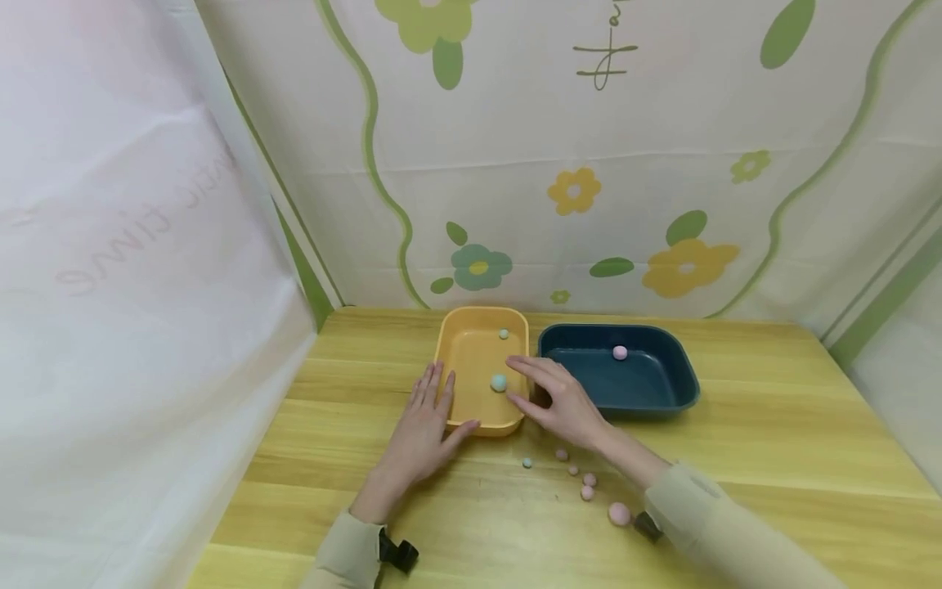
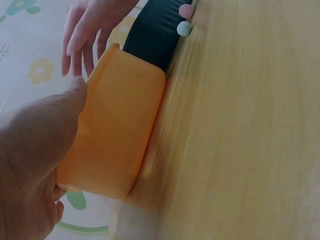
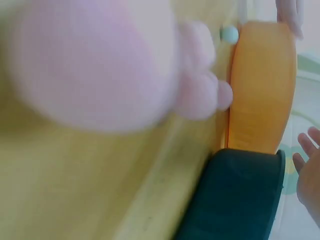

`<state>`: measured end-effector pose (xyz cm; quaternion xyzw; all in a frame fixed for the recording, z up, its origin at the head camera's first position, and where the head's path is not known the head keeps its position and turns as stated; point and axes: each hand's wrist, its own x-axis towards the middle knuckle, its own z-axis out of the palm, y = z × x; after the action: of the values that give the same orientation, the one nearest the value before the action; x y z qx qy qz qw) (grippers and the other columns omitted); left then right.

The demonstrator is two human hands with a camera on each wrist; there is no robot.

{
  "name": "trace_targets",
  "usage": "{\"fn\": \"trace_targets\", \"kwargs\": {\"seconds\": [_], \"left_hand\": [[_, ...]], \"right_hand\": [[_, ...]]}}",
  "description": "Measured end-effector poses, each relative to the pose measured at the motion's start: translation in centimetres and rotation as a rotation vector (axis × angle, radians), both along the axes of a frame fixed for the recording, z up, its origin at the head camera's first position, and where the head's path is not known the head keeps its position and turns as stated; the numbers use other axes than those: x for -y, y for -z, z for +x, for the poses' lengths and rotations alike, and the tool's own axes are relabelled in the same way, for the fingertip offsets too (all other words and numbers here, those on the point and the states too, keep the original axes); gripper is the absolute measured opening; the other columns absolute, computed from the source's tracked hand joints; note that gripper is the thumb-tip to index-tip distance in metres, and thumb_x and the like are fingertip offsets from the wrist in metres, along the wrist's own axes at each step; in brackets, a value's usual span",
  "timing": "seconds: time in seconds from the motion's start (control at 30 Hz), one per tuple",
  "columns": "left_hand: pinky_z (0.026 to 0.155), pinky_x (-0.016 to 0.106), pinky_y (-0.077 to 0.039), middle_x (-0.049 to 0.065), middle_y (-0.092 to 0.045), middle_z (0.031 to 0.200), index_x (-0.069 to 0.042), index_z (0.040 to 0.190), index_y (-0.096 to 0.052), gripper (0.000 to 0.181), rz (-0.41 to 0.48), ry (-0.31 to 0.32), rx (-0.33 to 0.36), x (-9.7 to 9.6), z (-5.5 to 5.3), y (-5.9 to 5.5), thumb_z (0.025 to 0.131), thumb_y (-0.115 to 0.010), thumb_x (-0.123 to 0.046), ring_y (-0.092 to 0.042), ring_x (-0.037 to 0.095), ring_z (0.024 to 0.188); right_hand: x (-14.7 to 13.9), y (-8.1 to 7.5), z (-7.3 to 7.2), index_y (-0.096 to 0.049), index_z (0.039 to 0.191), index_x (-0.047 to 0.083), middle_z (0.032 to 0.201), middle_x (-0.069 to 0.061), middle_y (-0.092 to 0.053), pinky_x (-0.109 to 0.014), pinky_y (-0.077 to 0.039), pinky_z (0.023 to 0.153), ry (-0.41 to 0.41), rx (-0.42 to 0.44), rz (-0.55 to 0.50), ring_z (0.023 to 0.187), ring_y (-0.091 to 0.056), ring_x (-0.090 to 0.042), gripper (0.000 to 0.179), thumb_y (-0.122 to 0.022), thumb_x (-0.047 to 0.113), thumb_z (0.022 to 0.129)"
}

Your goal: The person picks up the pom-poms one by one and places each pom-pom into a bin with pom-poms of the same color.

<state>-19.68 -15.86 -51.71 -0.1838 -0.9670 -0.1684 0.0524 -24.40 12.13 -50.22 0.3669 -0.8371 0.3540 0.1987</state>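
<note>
Balls [image 1: 499, 383] in orange tray [image 1: 468, 360], unseen from wrists

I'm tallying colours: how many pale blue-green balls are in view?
3: a small ball far inside the yellow tray, a larger ball there near the right hand, and another ball on the table. Others may be hidden.

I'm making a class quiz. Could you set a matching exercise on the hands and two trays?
1. Left hand
2. Right hand
3. Yellow tray
4. Dark blue tray

A. One pink ball shows inside
B. Reaches over the yellow tray's right side
C. Touches the yellow tray's left side
D. Two pale green balls show inside

Pairs: 1-C, 2-B, 3-D, 4-A
</note>
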Motion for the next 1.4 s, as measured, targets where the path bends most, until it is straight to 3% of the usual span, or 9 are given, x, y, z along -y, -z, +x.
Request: {"fn": "trace_targets", "kwargs": {"seconds": [0.23, 0.33, 0.6, 0.8, 0.97, 1.4], "left_hand": [[0.141, 0.058, -0.020, 0.028, -0.012, 0.182, 0.003, 0.172, -0.025, 0.093, 0.001, 0.006, -0.003, 0.0, 0.0, 0.0, 0.111, -0.056, -0.060, -0.012, 0.043, 0.173], [0.141, 0.058, -0.020, 0.028, -0.012, 0.182, 0.004, 0.172, -0.026, 0.093, 0.003, 0.006, -0.013, 0.0, 0.1, 0.1, 0.110, -0.056, -0.060, -0.012, 0.043, 0.173], [0.141, 0.057, -0.018, 0.026, -0.009, 0.183, 0.003, 0.172, -0.026, 0.093, 0.000, -0.001, -0.012, 0.1, -0.1, 0.4, 0.111, -0.053, -0.062, -0.010, 0.042, 0.173], [0.141, 0.058, -0.018, 0.027, -0.009, 0.183, 0.003, 0.171, -0.029, 0.092, 0.013, 0.004, -0.014, 0.3, -0.3, 0.5, 0.111, -0.053, -0.062, -0.009, 0.042, 0.173], [0.141, 0.058, -0.018, 0.027, -0.010, 0.183, 0.002, 0.171, -0.029, 0.091, 0.011, 0.007, -0.010, 0.3, -0.3, 0.5, 0.111, -0.053, -0.061, -0.009, 0.043, 0.173], [0.142, 0.056, -0.017, 0.026, -0.010, 0.184, 0.001, 0.172, -0.028, 0.092, 0.001, 0.001, 0.004, 0.3, -0.2, 0.4, 0.111, -0.051, -0.063, -0.008, 0.041, 0.174]], "right_hand": [[-1.2, 0.9, 2.6, -0.065, 0.153, 0.008, 0.155, -0.017, -0.065, -0.025, -0.045, 0.126, -0.089, -0.052, -0.035, 0.140, -0.063, -0.034, 0.071, -0.092, 0.010, 0.087], [-1.5, 1.2, 3.5, -0.066, 0.152, 0.009, 0.152, -0.020, -0.067, -0.019, -0.041, 0.126, -0.105, -0.075, -0.045, 0.138, -0.063, -0.034, 0.068, -0.092, 0.013, 0.090], [-1.8, 1.6, 5.4, -0.076, 0.138, 0.009, 0.137, -0.015, -0.075, -0.016, -0.041, 0.125, -0.133, -0.160, -0.087, 0.126, -0.070, -0.032, 0.042, -0.083, 0.027, 0.101], [-2.2, 2.3, 6.2, -0.081, 0.129, 0.014, 0.129, -0.014, -0.079, -0.012, -0.043, 0.121, -0.157, -0.173, -0.075, 0.121, -0.071, -0.031, 0.043, -0.093, 0.013, 0.088], [-2.5, 3.2, 6.4, -0.083, 0.124, 0.011, 0.128, -0.012, -0.081, -0.018, -0.043, 0.125, -0.179, -0.174, -0.049, 0.119, -0.072, -0.033, 0.052, -0.097, 0.004, 0.074], [-2.6, 4.5, 6.1, -0.086, 0.118, 0.010, 0.123, -0.006, -0.083, -0.029, -0.054, 0.114, -0.165, -0.075, 0.047, 0.118, -0.073, -0.030, 0.043, -0.096, 0.005, 0.076]]}}
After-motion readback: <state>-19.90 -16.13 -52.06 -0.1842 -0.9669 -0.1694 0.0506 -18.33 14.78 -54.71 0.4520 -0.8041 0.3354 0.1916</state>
